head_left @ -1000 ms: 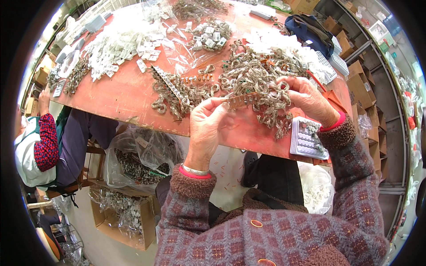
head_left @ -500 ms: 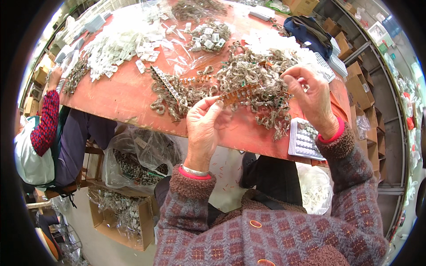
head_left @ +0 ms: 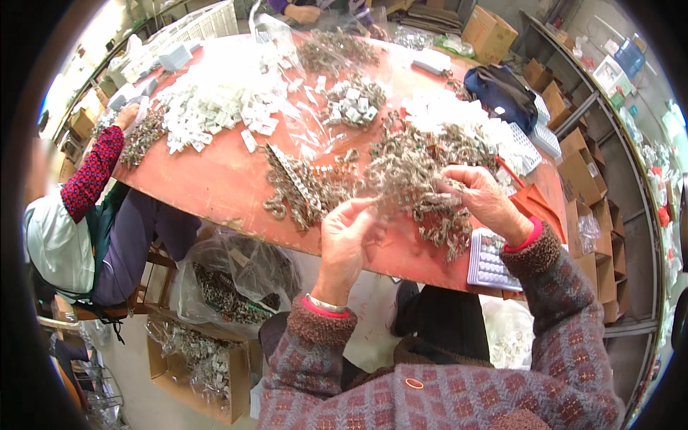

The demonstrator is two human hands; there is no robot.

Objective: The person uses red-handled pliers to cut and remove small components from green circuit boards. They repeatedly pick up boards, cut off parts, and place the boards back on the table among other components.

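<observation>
My left hand (head_left: 345, 240) is closed in a pinch, thumb and fingers on the end of a brown slotted strip (head_left: 394, 203), which is blurred. At the strip's other side my right hand (head_left: 487, 202) is also closed, its fingertips pinched beside the heap of coiled grey-beige wires (head_left: 401, 161). What the right fingertips hold is too small and blurred to name. Left of my hands, a long strip with a row of small pale parts (head_left: 295, 176) lies slanted on more coiled wires. A second short amber strip (head_left: 333, 169) rests just behind it.
White plastic pieces (head_left: 215, 107) are heaped at the table's left. Stacked pale trays (head_left: 487, 259) sit at the front edge by my right sleeve, near a red-orange cloth (head_left: 537, 204). A co-worker's hand (head_left: 126, 115) is at the far left; another's (head_left: 302, 13) shows at the back.
The view has tilted up, so the table sits lower and a person at the back shows. My right hand has come down and left toward the strip. My left hand keeps its pinch.
</observation>
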